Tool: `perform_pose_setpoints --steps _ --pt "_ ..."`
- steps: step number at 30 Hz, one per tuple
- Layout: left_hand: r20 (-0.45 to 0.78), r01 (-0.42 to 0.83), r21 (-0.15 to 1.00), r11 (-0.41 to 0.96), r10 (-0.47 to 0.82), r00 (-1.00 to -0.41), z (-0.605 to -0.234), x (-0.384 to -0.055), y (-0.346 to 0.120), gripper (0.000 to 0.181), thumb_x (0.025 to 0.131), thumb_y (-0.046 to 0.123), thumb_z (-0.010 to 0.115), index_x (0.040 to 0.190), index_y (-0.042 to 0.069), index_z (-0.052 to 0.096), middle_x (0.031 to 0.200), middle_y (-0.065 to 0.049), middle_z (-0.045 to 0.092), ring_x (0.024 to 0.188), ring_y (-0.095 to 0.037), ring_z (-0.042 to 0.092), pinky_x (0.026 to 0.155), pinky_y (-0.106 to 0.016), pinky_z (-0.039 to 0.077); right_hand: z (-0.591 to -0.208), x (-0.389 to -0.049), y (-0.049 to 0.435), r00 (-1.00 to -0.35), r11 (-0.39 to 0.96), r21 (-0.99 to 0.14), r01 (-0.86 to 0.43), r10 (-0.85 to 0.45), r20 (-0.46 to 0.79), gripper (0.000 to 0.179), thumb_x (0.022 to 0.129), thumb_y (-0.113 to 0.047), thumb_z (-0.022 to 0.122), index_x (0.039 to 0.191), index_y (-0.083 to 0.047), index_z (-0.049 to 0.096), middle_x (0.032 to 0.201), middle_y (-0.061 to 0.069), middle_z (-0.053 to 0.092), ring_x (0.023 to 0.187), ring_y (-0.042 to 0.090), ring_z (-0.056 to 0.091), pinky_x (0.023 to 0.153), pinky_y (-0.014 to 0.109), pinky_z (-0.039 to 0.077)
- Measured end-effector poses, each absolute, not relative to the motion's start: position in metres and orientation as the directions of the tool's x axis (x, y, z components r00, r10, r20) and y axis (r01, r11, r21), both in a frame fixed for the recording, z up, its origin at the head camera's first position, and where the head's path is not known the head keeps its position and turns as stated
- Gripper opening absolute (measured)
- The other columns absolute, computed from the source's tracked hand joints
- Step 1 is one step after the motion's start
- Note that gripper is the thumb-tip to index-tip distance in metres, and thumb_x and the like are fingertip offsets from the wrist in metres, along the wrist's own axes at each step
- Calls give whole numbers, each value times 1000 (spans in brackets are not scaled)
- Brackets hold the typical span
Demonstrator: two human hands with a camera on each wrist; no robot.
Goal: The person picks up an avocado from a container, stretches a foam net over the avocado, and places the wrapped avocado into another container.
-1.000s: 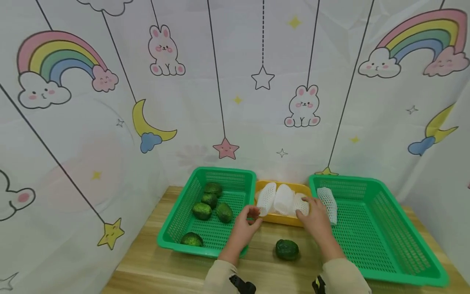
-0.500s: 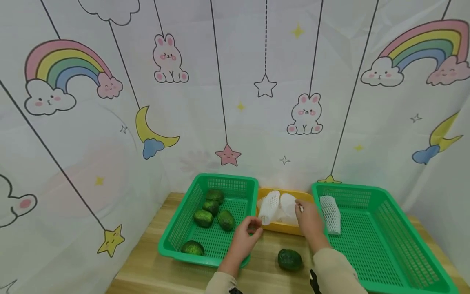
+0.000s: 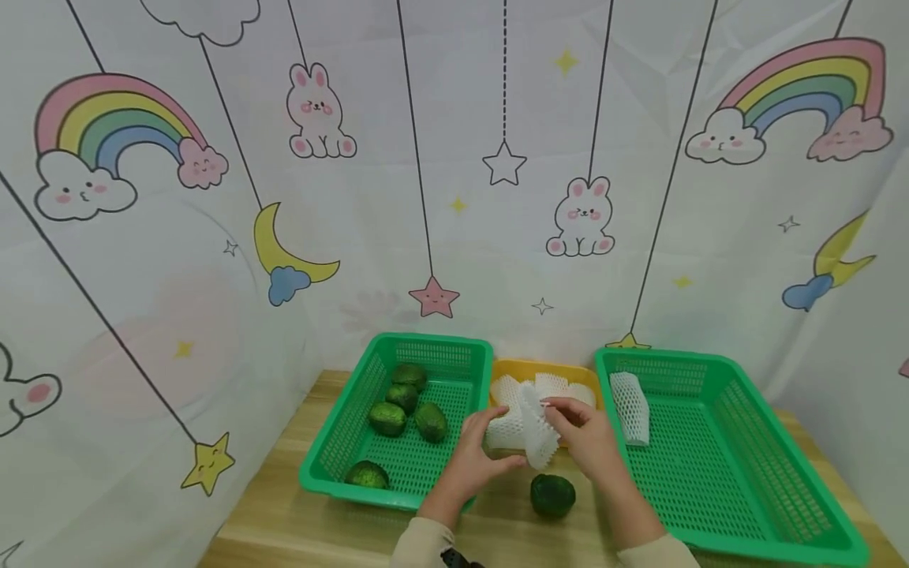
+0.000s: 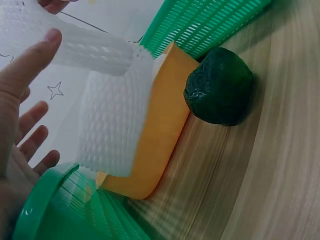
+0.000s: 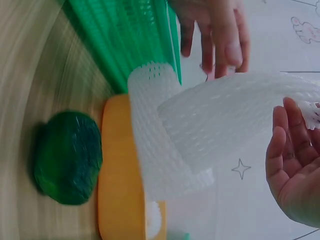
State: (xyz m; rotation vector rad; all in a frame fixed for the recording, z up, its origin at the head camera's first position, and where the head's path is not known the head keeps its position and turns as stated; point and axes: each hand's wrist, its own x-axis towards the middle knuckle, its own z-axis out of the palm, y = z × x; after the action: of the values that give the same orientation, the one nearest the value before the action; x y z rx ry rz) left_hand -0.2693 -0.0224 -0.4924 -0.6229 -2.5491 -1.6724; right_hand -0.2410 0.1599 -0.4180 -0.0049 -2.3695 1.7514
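Note:
A white foam net sleeve point(image 3: 537, 430) hangs above the front of the orange-yellow tray point(image 4: 167, 120). My right hand point(image 3: 585, 438) pinches its upper end between thumb and fingertips; the right wrist view shows the sleeve point(image 5: 230, 117) stretching away from those fingers. On the left, my left hand point(image 3: 472, 457) is spread beside the sleeve, thumb apart from the fingers, gripping nothing. A dark green avocado point(image 3: 552, 496) lies on the table between my forearms, below the sleeve. More white foam sleeves point(image 5: 155, 135) fill the tray, partly hidden by the held one.
The green basket point(image 3: 355, 497) on the left contains several avocados point(image 3: 387, 419). A larger green basket point(image 3: 710, 473) on the right has one white foam-covered piece point(image 3: 630, 408) along its left wall. Behind the wooden table point(image 3: 270, 521) hangs a printed curtain point(image 3: 497, 237).
My right hand has picked a foam sleeve from the tray and drawn it toward me. My left hand has spread its fingers beside it. The avocado on the table has stayed put.

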Motion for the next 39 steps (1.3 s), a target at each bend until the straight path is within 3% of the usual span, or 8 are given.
perform_pose_setpoints --steps 4,11,17,23,25,28,33,39 --pt "237 346 872 347 319 -918 -496 -273 -23 56 79 44 71 128 21 54 130 -2 46 123 -28 37 94 -54 36 -424 -243 152 -987 206 -975 -85 116 111 21 91 -12 59 108 0 66 98 10 63 82 17 56 65 29 52" --pt "376 474 811 343 317 -871 -498 -275 -25 14 90 27 61 95 16 66 102 3 62 103 -21 51 87 -43 43 -443 -253 151 -995 35 -995 -97 -21 97 34 96 -22 52 119 2 58 110 15 62 97 22 60 81 39 50" --pt "316 403 853 333 286 -905 -497 -273 -26 18 93 29 57 98 13 62 98 1 58 100 -25 54 85 -47 43 -466 -262 150 -963 -53 -991 -121 -237 130 37 98 -17 47 129 4 45 123 21 55 116 22 51 98 37 38" --pt "314 362 895 261 210 -926 -495 -274 -24 21 89 27 64 97 12 52 97 -1 60 108 -27 54 89 -49 41 -477 -265 146 -930 -78 -969 -232 -274 245 42 91 0 55 129 6 37 128 28 45 119 35 45 89 27 45" --pt "351 386 891 240 175 -920 -494 -275 -23 20 88 16 65 97 9 49 94 -3 60 102 -28 57 87 -49 43 -478 -267 146 -941 -12 -962 -272 -207 269 38 90 4 55 126 7 42 123 27 49 116 37 48 87 28 46" --pt "388 409 883 232 132 -912 -494 -277 -23 25 86 5 65 102 6 46 89 -4 59 92 -25 59 84 -47 45 -482 -271 151 -966 282 -924 -258 -90 243 29 87 5 57 115 5 54 111 20 57 104 35 54 85 33 47" --pt "370 383 890 249 97 -924 -492 -277 -23 39 87 4 63 118 6 40 87 -2 54 89 -22 56 85 -42 46 -494 -275 163 -992 779 -617 -114 -58 110 23 81 -7 69 103 -1 66 103 12 60 96 30 56 82 44 46" --pt "383 382 883 271 53 -922 -492 -276 -22 36 86 7 65 119 2 51 86 -2 52 89 -22 56 84 -38 47 -497 -275 170 -983 914 -376 -152 -99 157 12 78 -12 74 89 -10 73 88 2 67 82 24 60 71 40 49"
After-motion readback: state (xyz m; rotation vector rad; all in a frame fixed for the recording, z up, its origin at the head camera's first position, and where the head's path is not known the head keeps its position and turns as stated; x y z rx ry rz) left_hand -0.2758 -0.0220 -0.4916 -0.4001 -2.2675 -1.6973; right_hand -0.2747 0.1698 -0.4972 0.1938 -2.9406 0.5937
